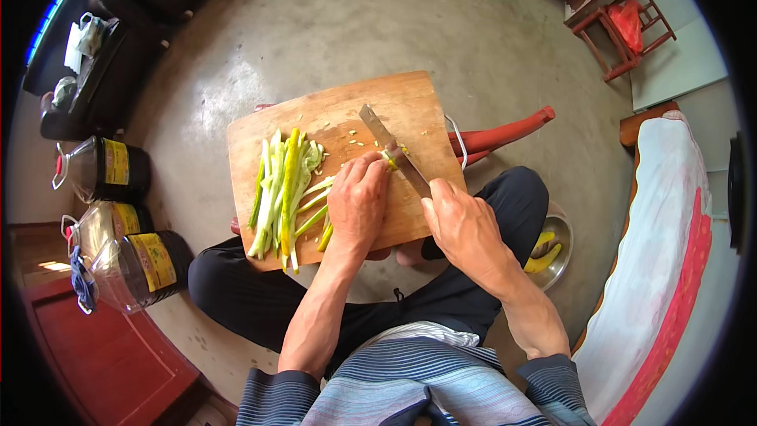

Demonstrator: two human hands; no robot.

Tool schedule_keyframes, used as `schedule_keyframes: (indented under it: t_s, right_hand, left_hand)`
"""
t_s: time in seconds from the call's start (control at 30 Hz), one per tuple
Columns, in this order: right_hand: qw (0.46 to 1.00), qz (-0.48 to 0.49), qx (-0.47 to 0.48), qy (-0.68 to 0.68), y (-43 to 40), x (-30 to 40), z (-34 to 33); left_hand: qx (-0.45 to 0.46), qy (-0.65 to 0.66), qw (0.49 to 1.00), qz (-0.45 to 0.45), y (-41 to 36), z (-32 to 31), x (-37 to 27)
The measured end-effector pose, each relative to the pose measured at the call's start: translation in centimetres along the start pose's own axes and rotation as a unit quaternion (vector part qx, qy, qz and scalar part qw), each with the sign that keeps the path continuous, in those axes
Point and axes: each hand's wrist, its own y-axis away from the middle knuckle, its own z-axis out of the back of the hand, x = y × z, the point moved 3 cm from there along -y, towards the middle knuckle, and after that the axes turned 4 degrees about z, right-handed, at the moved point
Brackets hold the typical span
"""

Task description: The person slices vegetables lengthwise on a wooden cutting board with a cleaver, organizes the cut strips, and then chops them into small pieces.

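My right hand (464, 222) grips the handle of a kitchen knife (397, 154), its blade slanting up and left over the wooden cutting board (408, 94). Under my left hand (356, 198), long green-white vegetable strips (313, 204) are pressed to the board; their ends show at my fingertips beside the blade. A pile of long green and yellow strips (278, 195) lies at the board's left side. Small pale seeds or bits (353, 142) are scattered near the blade. The knife's handle is mostly hidden in my fist.
The board rests on a red wooden support with a leg (508, 130) sticking out right. A metal bowl (565, 251) with yellow vegetable pieces (543, 257) stands on the floor by my right knee. Large plastic jugs (151, 263) stand at left. A cloth-covered bed (656, 236) borders the right.
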Motion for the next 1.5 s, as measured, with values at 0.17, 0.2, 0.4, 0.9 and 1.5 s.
schedule_keyframes:
  t_s: [0.17,0.2,0.4,0.9,1.5]
  right_hand:
    - [1.0,0.002,0.016,0.01,0.9,0.7,0.7]
    - [1.0,0.0,0.017,0.021,1.0,0.7,0.5]
    - [0.999,0.002,0.03,0.036,0.8,0.9,0.6]
    - [1.0,0.002,0.0,0.004,-1.6,-1.0,-1.6]
    - [1.0,0.006,0.013,0.01,0.5,0.6,0.4]
  left_hand:
    - [-0.007,0.002,1.0,-0.008,-0.2,0.1,-0.3]
    - [-0.003,-0.005,1.0,-0.008,-0.2,0.2,-0.4]
    - [0.008,-0.011,1.0,0.002,-0.3,0.2,-0.4]
    - [0.014,0.005,1.0,0.002,-0.3,0.2,-0.3]
    - [0.007,0.002,1.0,-0.003,-0.1,0.3,-0.2]
